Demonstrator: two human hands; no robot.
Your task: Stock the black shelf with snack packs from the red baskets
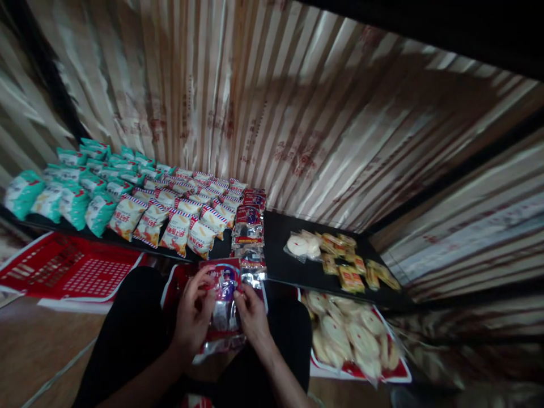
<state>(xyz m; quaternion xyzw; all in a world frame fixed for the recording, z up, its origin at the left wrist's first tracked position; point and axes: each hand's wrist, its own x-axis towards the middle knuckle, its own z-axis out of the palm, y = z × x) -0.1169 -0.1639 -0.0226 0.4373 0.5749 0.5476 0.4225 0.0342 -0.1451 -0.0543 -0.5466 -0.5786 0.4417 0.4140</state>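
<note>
Between my knees I hold a shiny red snack packet [223, 283] with a blue and purple print on its front. My left hand [195, 309] grips its left side, fingers curled over the edge. On the other side, my right hand [254, 314] pinches the packet's right edge. Just beyond it, a row of red and silver packets [249, 226] runs back along the black shelf. Part of a red basket [171, 283] shows behind the packet, mostly hidden by my hands and legs.
On the black shelf [276, 249], teal bags [100, 212] and white striped bags [174, 232] stand in rows at left. White round packs [297, 245] and yellow packs [351, 277] lie at right. Below are a red basket [91, 277] and a basket of pale bagged rounds [340, 334].
</note>
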